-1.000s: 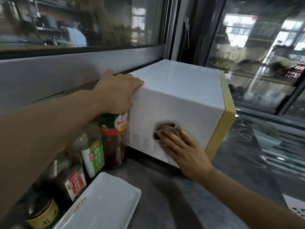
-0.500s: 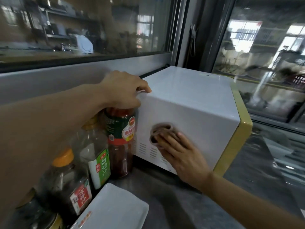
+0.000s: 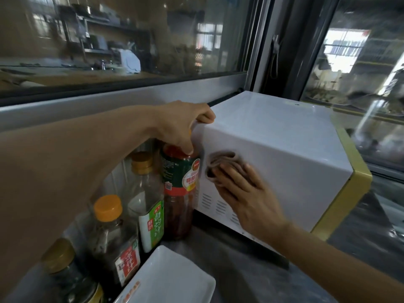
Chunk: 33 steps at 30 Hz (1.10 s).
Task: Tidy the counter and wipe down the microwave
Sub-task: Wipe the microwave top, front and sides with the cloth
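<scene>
The white microwave [image 3: 273, 132] with a yellow front frame stands on the grey counter [image 3: 240, 274], its side panel turned toward me. My left hand [image 3: 183, 125] grips its rear top corner, fingers curled over the edge. My right hand [image 3: 247, 197] presses a crumpled brown cloth [image 3: 220, 159] against the side panel with straight fingers, just above the vent slots. Most of the cloth lies under my fingers.
Several sauce bottles stand left of the microwave: a red sauce bottle [image 3: 181, 193] touching it, a green-labelled bottle [image 3: 148, 206] and an orange-capped bottle [image 3: 111, 235]. A white rectangular tray [image 3: 172, 278] lies at the front left. Glass windows rise close behind.
My left hand has gone from lying over the microwave's rear top edge to curling round its corner. My right hand has slid the cloth a little toward the rear of the side panel.
</scene>
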Motion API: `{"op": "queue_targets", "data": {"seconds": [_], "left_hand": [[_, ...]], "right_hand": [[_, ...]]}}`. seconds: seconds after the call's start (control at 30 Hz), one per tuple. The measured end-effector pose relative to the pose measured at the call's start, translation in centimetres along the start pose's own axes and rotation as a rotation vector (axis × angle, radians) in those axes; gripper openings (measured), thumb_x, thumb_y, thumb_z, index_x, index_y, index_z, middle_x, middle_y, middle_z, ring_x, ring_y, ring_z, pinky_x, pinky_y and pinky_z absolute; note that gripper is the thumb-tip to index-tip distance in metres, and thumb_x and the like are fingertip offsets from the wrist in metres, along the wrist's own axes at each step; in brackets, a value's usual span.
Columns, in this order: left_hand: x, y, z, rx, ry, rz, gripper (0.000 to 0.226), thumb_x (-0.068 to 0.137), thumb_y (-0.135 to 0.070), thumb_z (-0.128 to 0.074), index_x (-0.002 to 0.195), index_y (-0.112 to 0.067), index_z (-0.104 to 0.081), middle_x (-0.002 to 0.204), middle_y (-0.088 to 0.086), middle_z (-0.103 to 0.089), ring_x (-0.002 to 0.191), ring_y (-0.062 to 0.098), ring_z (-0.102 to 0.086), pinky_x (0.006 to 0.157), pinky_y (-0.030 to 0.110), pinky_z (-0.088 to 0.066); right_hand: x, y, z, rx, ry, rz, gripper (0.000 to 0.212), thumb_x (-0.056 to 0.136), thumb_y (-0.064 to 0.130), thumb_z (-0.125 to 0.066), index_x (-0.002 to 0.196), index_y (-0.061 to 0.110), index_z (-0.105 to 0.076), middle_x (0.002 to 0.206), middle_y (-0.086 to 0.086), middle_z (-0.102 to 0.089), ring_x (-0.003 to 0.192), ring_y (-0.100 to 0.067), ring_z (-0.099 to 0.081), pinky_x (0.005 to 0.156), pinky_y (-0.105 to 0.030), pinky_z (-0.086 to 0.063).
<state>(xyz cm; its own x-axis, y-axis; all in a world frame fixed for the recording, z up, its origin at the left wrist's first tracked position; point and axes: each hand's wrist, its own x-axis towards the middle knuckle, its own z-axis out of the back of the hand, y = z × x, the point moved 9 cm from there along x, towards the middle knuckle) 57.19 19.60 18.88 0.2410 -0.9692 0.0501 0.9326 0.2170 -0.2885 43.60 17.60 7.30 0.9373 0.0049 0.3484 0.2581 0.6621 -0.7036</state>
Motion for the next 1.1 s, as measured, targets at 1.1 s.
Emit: {"op": "queue_targets", "data": {"seconds": [1.1], "left_hand": [[-0.6,-1.9,-0.3,0.511,-0.027,-0.024,0.097,0.066,-0.04,-0.08,0.145,-0.034,-0.024,0.149,-0.006,-0.035,0.13,0.022,-0.039,0.103,0.041,-0.036]], "right_hand": [[0.7,2.9,-2.3,0.141,0.168,0.073,0.056,0.089,0.027,-0.05,0.143,0.018,-0.037,0.156,-0.006,-0.017,0.142,-0.025,0.007,0.111,-0.049,0.022]]}}
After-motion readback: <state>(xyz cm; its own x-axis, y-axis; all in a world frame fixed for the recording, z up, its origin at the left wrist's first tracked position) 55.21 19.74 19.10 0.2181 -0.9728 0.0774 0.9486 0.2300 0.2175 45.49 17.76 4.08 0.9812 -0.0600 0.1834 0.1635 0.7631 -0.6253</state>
